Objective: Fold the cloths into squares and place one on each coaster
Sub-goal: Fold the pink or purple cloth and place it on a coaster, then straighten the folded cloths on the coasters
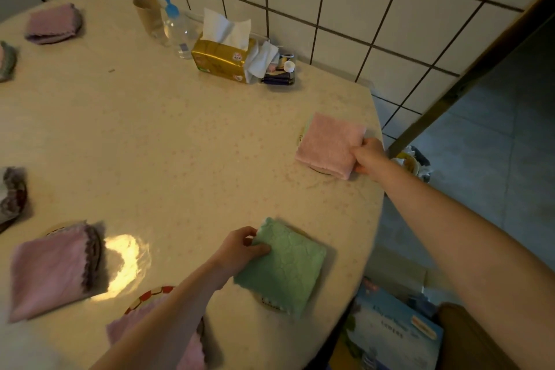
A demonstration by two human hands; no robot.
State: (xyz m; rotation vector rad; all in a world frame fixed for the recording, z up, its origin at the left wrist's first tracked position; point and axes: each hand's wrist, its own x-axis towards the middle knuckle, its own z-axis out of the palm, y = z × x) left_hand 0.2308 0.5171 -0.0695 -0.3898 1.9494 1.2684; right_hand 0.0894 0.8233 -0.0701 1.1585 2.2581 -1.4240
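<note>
Placing step: left hand (240, 246) pinches folded green terry cloth (283, 267); right hand (371, 156) pinches folded pink cloth (329, 144) at tabletop's (180, 144) right edge. Next: release, squared on coasters.

Coaster (271, 303) mostly hidden under green cloth (285, 267); grey-edged cloth (12, 192) cut by left edge.

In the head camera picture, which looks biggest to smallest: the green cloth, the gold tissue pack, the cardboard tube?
1. Folded green cloth
2. Gold tissue pack
3. Brown cardboard tube
The cloth lies nearest the camera, so true sizes stay unsure.
</note>
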